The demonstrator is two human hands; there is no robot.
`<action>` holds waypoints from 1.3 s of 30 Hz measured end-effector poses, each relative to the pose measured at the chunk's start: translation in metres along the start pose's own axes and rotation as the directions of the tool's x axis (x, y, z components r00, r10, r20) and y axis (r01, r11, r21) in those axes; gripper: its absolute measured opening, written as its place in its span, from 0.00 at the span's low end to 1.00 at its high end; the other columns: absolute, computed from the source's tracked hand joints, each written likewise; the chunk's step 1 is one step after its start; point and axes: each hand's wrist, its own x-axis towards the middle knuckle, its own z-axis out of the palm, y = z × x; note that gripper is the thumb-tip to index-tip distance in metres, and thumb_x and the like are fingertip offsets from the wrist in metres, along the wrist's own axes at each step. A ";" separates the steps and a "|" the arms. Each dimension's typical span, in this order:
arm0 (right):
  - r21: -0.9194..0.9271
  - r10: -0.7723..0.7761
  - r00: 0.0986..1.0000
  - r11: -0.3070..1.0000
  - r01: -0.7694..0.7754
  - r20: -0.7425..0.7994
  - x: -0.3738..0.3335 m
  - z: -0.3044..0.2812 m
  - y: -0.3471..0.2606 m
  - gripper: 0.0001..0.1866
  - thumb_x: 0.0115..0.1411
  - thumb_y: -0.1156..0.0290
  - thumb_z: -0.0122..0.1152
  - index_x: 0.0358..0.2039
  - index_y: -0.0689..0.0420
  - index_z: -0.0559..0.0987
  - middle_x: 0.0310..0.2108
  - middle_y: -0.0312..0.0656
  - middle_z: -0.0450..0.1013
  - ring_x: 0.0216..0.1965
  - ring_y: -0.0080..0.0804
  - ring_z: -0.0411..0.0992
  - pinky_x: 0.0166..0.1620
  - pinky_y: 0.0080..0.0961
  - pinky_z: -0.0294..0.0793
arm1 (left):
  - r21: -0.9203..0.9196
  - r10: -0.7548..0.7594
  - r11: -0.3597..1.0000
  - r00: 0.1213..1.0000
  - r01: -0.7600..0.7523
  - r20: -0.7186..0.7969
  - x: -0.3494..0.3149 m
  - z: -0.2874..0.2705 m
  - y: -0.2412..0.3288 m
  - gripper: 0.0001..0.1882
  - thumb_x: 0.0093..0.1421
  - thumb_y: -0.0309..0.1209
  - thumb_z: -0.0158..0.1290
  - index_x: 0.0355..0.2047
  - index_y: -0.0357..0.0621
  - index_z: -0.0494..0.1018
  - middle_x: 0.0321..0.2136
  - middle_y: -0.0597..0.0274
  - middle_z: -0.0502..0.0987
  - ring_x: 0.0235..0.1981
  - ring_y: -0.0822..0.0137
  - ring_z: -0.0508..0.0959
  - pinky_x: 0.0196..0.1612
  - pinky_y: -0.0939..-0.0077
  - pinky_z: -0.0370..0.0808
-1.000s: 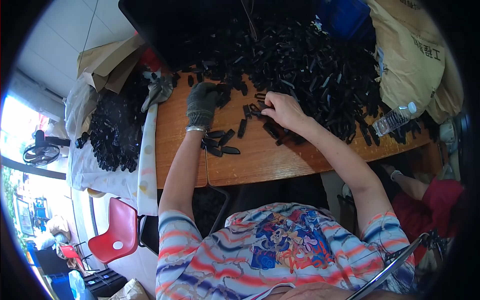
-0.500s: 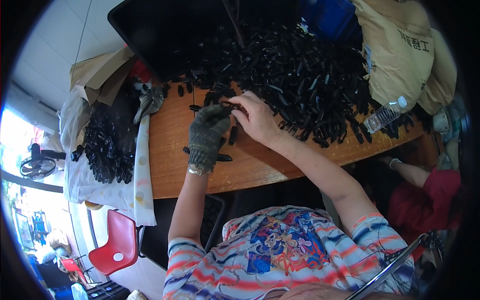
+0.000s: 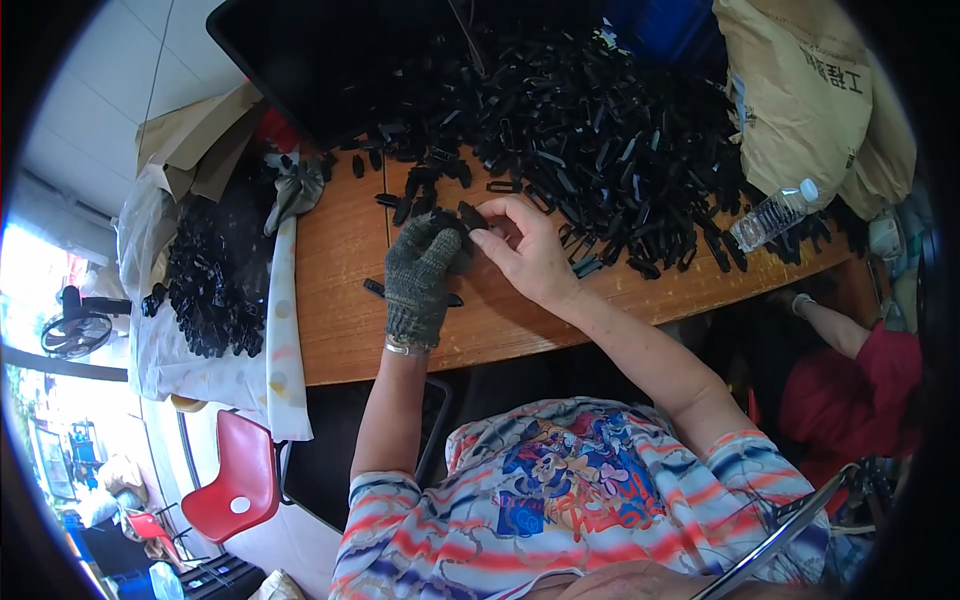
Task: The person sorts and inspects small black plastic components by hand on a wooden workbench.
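Observation:
My left hand [image 3: 418, 275], in a dark grey knitted glove, is closed with its fingers curled round a small black plastic piece, mostly hidden by the glove. Close beside it my bare right hand [image 3: 528, 258] pinches a slim, pointed black plastic piece [image 3: 470, 215] between thumb and fingers. The two hands meet just above the wooden table [image 3: 340, 335], near the inner edge of a large heap of similar black pieces [image 3: 620, 165]. Several loose pieces lie beyond the glove, and one [image 3: 374, 287] sticks out to its left.
A large black tray [image 3: 285, 65] stands at the back left, a blue bin [image 3: 665, 40] behind the heap. Brown paper bags [image 3: 800, 110] and a clear bottle [image 3: 772, 218] sit right. More black pieces [image 3: 215, 285] lie left on plastic sheeting. Another person's red clothing [image 3: 850, 390] shows at right.
Both hands have come slightly nearer to me, and my right hand has turned, so its pinched piece now shows. A piece that lay on the table between the hands no longer shows.

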 end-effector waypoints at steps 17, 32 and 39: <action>-0.152 -0.088 0.995 0.984 0.094 0.045 -0.002 0.000 0.002 0.10 0.55 0.79 0.65 0.38 0.63 0.77 0.32 0.39 0.70 0.27 0.26 0.71 0.31 0.23 0.71 | 0.117 0.105 0.987 0.994 -0.109 0.039 -0.004 0.000 -0.006 0.16 0.63 0.25 0.56 0.52 0.39 0.75 0.41 0.61 0.80 0.35 0.73 0.79 0.39 0.79 0.78; -0.265 -0.029 0.992 0.962 0.061 0.123 -0.038 0.027 0.020 0.21 0.58 0.69 0.65 0.49 0.60 0.68 0.32 0.49 0.73 0.32 0.51 0.75 0.35 0.44 0.73 | 0.425 0.378 0.794 0.900 -0.435 0.215 -0.016 -0.008 -0.027 0.11 0.68 0.32 0.47 0.38 0.37 0.75 0.31 0.62 0.75 0.29 0.70 0.75 0.33 0.76 0.73; -0.195 0.033 0.987 0.981 -0.002 0.156 -0.039 0.041 0.018 0.21 0.59 0.69 0.64 0.49 0.59 0.68 0.30 0.50 0.74 0.32 0.53 0.76 0.34 0.44 0.72 | 0.394 0.340 0.844 0.931 -0.363 0.130 -0.017 -0.020 -0.037 0.11 0.67 0.33 0.47 0.33 0.38 0.74 0.27 0.62 0.74 0.27 0.70 0.74 0.31 0.74 0.71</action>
